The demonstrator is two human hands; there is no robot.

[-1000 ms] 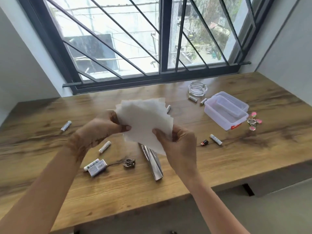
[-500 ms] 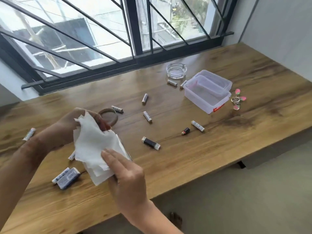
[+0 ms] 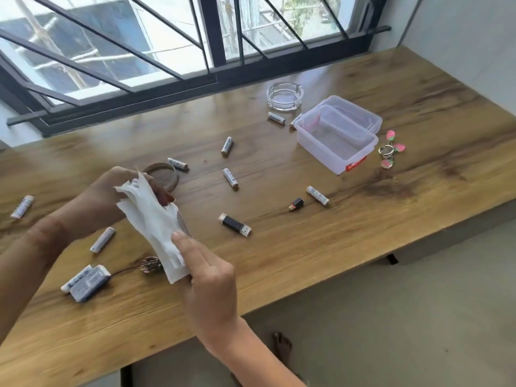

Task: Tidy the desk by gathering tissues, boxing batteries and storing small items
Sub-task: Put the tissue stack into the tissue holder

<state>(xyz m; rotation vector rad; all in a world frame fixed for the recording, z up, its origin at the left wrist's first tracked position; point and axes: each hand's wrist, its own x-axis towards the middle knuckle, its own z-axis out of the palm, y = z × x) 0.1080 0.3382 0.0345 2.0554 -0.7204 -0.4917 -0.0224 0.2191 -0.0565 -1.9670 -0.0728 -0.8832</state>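
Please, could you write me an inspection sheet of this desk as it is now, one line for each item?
Surface: wooden desk, with darker grain patches.
Job's things: tissues held in a bunch above the desk; batteries scattered loose, none in the box; clear plastic box open, nothing seen inside.
Clutter: glass ashtray, USB stick, keyring, round coaster.
Grippers: left hand grips the upper end of the tissues; right hand pinches the lower end.
Cables: one thin dark cord lying near the front edge.
Surroundings: barred window behind the desk; a bare foot on the floor below.
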